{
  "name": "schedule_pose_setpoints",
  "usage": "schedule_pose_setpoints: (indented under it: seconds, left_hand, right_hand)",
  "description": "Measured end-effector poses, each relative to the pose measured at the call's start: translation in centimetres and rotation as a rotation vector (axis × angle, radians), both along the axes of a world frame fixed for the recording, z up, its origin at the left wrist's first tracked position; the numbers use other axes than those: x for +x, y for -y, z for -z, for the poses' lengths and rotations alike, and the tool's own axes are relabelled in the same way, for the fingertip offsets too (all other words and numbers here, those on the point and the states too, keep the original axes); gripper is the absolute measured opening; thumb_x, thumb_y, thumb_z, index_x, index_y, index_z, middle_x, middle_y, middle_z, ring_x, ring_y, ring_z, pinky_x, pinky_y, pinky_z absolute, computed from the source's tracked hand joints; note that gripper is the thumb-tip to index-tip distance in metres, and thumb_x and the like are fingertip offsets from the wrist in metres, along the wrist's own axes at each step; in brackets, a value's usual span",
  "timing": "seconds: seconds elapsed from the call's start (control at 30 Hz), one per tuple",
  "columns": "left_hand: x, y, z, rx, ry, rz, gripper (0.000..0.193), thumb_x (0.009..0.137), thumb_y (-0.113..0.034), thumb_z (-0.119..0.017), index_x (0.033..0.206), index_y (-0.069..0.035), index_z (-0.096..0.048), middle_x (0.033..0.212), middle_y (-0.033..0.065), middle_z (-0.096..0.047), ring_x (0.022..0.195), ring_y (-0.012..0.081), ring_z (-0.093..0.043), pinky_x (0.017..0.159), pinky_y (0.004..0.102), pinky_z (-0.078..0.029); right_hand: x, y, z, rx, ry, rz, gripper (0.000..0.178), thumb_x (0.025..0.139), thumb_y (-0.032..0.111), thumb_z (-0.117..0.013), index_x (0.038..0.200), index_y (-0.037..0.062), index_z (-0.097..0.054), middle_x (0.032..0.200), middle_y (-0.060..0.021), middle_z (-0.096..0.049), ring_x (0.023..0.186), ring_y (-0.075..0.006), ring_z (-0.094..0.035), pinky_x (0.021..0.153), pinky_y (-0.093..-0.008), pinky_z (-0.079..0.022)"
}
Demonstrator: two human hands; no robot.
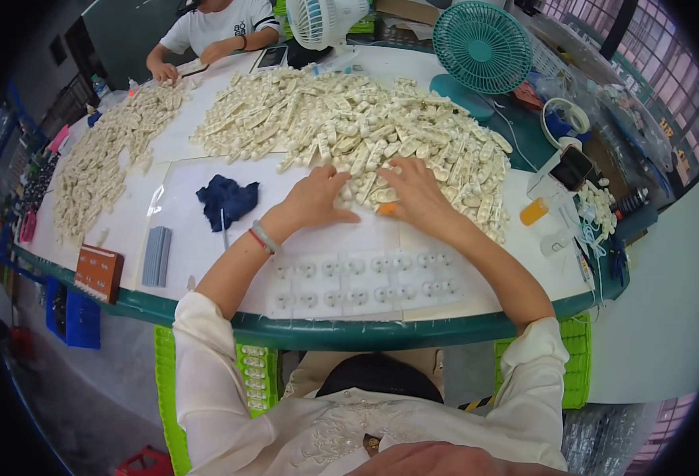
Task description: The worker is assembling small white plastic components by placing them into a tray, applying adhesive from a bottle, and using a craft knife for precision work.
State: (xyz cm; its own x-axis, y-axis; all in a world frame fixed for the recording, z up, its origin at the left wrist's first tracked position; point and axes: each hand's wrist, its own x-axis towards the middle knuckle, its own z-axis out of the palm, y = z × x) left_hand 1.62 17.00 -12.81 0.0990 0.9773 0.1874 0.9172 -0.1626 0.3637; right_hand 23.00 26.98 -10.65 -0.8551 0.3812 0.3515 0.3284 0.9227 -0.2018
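Note:
A large heap of small cream-white moulded pieces (365, 111) covers the middle of the table. My left hand (316, 197) rests at its near edge, thumb apart from the fingers, with nothing visible in its grasp. Opposite it, my right hand (419, 194) lies over the heap's edge, fingers spread and touching pieces. Something orange (387, 209), perhaps a thumb cover, shows at the right thumb. A few pieces lie between the two hands. Nearer to me, a translucent sheet (369, 295) carries two rows of paired round white shapes.
Left of me are a dark blue cloth (229, 200), a grey ridged block (157, 255) and a brown box (98, 274). A second heap (107, 170) stretches along the left. To the right stand an orange bottle (533, 212) and a green fan (483, 46). A co-worker's hands (221, 51) are at the far side.

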Motion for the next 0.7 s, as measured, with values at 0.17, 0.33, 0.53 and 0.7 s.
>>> schedule_pose_setpoints:
  seconds: [0.17,0.33,0.53,0.7]
  left_hand:
    - [-3.0,-1.8,-3.2,0.105,0.096,-0.07,0.078,0.067,-0.051,-0.076,0.122,-0.001,-0.053,0.108,0.0212,-0.057,0.099,0.0354,-0.055,0.082,0.0419,-0.048]
    - [-13.7,-4.4,-4.0,0.269,-0.084,-0.518,0.082,0.072,-0.06,-0.068,0.126,-0.001,-0.051,0.114,0.0245,-0.056,0.108,0.0405,-0.051,0.089,0.0438,-0.044]
    - [-23.3,-3.9,-3.1,-0.196,0.097,-1.189,0.098,0.07,-0.084,-0.039,0.142,-0.018,-0.036,0.15,0.0235,-0.013,0.136,0.0474,-0.012,0.102,0.0689,-0.009]
    - [-27.0,-3.8,-1.0,-0.166,0.264,-1.274,0.102,0.068,-0.087,-0.034,0.144,-0.018,-0.033,0.151,0.0234,-0.009,0.137,0.0481,-0.008,0.103,0.0681,-0.008]
  right_hand:
    - [-3.8,-3.4,-2.6,0.017,-0.096,0.062,0.061,0.071,0.027,-0.075,0.123,0.0048,-0.052,0.125,-0.0176,-0.044,0.119,-0.0346,-0.038,0.096,-0.0461,-0.035]
    - [-11.7,-10.3,-4.5,0.075,-0.011,0.114,0.065,0.081,0.039,-0.065,0.132,0.0044,-0.044,0.132,-0.0205,-0.04,0.121,-0.0378,-0.035,0.098,-0.0477,-0.034]
    - [-20.7,-16.2,-3.9,-0.04,0.323,0.236,0.072,0.084,0.051,-0.054,0.14,0.0096,-0.034,0.139,-0.0203,-0.033,0.124,-0.0392,-0.032,0.101,-0.0488,-0.032]
    - [-28.3,-16.3,-3.2,-0.099,0.367,0.135,0.077,0.083,0.056,-0.051,0.143,0.0137,-0.031,0.143,-0.0217,-0.027,0.129,-0.0445,-0.027,0.103,-0.0505,-0.031]
